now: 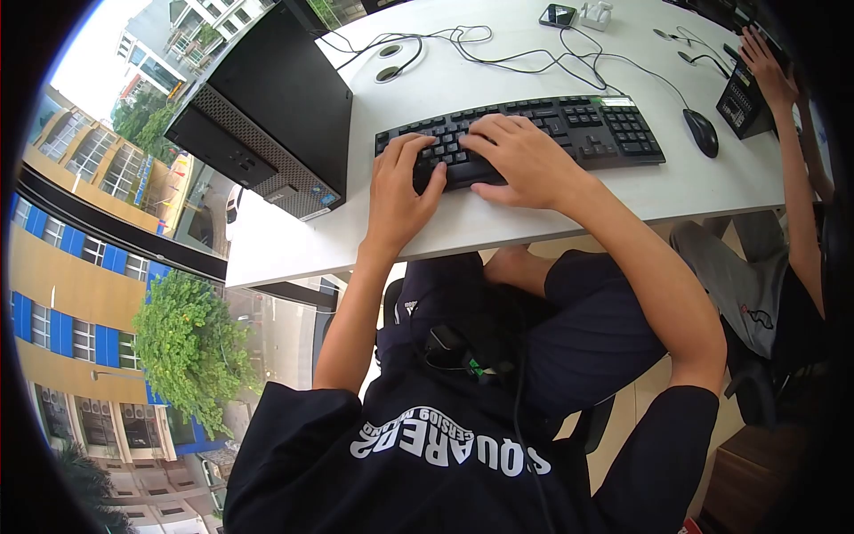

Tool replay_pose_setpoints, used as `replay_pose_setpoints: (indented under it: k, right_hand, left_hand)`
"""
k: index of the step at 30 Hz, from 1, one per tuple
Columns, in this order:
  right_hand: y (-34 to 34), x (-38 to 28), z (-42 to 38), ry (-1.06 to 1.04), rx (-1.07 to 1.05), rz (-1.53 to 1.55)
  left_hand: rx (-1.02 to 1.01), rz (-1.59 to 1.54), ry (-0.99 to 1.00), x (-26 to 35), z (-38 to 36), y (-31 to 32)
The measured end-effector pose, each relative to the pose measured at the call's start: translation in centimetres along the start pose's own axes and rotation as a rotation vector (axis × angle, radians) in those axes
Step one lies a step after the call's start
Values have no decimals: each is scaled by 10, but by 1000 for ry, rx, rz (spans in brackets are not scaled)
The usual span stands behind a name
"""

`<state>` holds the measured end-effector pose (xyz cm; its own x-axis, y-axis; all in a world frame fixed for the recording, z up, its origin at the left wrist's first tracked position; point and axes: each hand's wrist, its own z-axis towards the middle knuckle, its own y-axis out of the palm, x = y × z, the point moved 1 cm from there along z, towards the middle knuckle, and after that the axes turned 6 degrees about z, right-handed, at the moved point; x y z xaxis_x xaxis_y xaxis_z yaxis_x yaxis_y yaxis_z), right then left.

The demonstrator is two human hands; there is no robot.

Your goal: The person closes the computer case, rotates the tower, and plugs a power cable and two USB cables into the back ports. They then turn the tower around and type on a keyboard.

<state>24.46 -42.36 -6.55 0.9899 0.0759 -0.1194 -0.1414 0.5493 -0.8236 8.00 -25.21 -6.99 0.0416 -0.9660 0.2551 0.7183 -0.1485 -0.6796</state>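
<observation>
A black keyboard [583, 133] lies on the white desk [302, 245], in front of my body. My left hand [402, 182] rests on its left end, fingers bent over the keys and thumb apart. Over the left-middle keys lies my right hand [520, 160], its fingers spread and its thumb at the front edge. Neither hand holds anything; both cover part of the keys. A black mouse [701, 133] sits to the right of the keyboard, its cable running back across the desk.
A black desktop computer tower [276, 116] stands at the left, beside a window. Cables [525, 55] tangle behind the keyboard, near a small dark device [558, 15]. At the right, another person's hand [767, 67] touches a black box [745, 100].
</observation>
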Motion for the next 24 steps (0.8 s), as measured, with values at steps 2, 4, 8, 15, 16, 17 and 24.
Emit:
replay_pose_setpoints:
  k: [2,4,8,15,16,17,24]
  right_hand:
    - [5,1,-2,-2,-1,-2]
    - [6,1,-3,8,4,0]
    - [5,1,-2,21,-4,1]
    - [3,-1,-1,44,-15,44]
    - [3,-1,-1,27,6,28]
    - [4,-1,-1,10,27,13]
    - [6,0,-2,7,23,0]
  left_hand:
    - [1,-4,-5,-2,0,1]
    - [5,8,11,-2,0,2]
    - [3,73,50,-4,-1,2]
    - [-4,90,-8,-2,0,1]
    - [-6,93,-10,-3,0,1]
    - [-9,96,-11,-3,0,2]
    - [-12,108,-4,-7,-1,3]
